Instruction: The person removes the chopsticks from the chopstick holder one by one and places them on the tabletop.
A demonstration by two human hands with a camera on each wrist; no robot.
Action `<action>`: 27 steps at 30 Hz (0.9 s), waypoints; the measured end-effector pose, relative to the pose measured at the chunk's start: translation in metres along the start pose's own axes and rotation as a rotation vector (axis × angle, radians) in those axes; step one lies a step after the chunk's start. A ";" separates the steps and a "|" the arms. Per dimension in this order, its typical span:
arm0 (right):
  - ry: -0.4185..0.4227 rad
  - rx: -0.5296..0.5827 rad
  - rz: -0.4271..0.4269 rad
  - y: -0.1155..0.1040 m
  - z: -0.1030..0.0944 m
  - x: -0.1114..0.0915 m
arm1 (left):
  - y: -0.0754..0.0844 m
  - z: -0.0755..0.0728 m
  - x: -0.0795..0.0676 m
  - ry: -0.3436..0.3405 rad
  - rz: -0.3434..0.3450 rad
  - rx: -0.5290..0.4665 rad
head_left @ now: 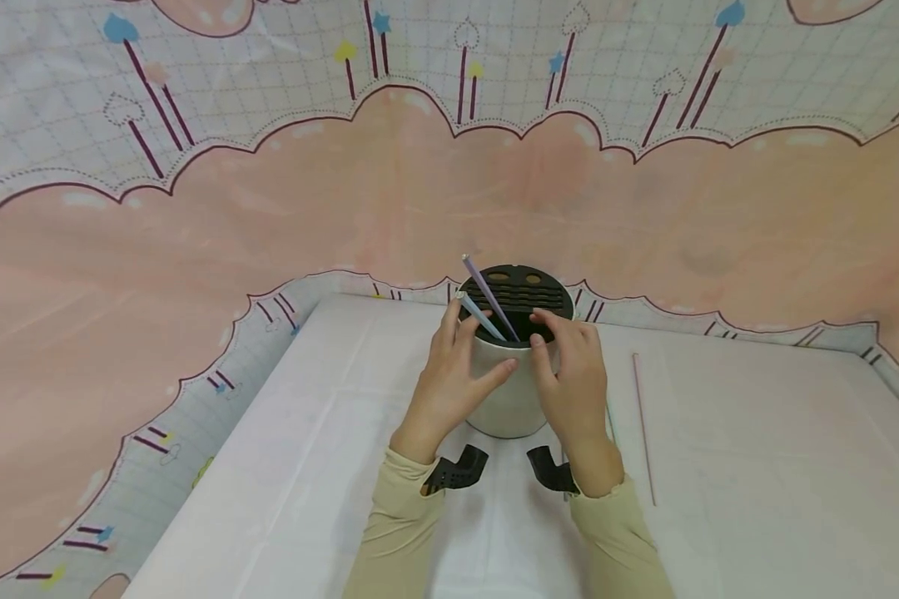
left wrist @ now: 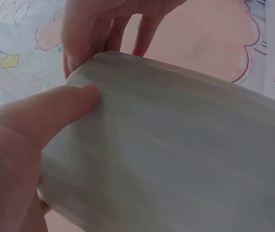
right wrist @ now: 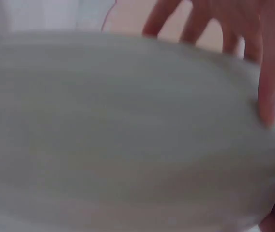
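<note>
A pale cylindrical holder [head_left: 505,399] with a black slotted top [head_left: 517,287] stands on the table. A purple straw-like stick [head_left: 487,291] and a light blue stick [head_left: 479,314] lean out of its front opening; their lower ends are hidden inside. My left hand [head_left: 453,378] grips the holder's left side, its thumb [left wrist: 79,99] pressed on the front wall and its fingers near the rim. On the right side, my right hand [head_left: 569,366] holds the rim with bent fingers. In the right wrist view the holder's pale wall [right wrist: 128,130] fills most of the picture.
A thin pink stick [head_left: 644,428] lies on the white table [head_left: 757,457] to the right. A greenish stick [head_left: 610,420] is partly hidden by my right wrist. Patterned cloth [head_left: 449,200] hangs behind the table. Black wrist mounts [head_left: 460,467] stick out below both hands.
</note>
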State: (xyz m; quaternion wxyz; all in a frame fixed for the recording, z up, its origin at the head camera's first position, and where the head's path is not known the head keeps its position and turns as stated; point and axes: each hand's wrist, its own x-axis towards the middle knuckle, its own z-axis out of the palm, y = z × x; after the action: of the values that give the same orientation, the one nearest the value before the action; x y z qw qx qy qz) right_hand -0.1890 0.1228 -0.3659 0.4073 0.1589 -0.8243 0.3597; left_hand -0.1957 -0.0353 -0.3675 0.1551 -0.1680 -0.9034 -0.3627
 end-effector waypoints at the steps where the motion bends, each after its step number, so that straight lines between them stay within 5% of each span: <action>1: -0.012 -0.031 0.002 -0.003 0.002 0.000 | 0.000 0.000 0.000 0.006 0.006 0.002; 11: -0.154 -0.210 -0.117 -0.019 0.010 -0.003 | 0.001 0.000 -0.001 0.033 0.039 0.052; 27: -0.135 -0.003 0.038 -0.016 0.002 0.001 | 0.004 0.001 0.001 0.041 0.049 0.030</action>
State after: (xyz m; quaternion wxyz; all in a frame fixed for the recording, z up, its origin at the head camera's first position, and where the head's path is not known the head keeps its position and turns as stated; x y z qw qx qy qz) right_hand -0.1821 0.1105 -0.3584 0.3440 0.1665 -0.8532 0.3548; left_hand -0.1951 -0.0315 -0.3651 0.1846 -0.1802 -0.9010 -0.3488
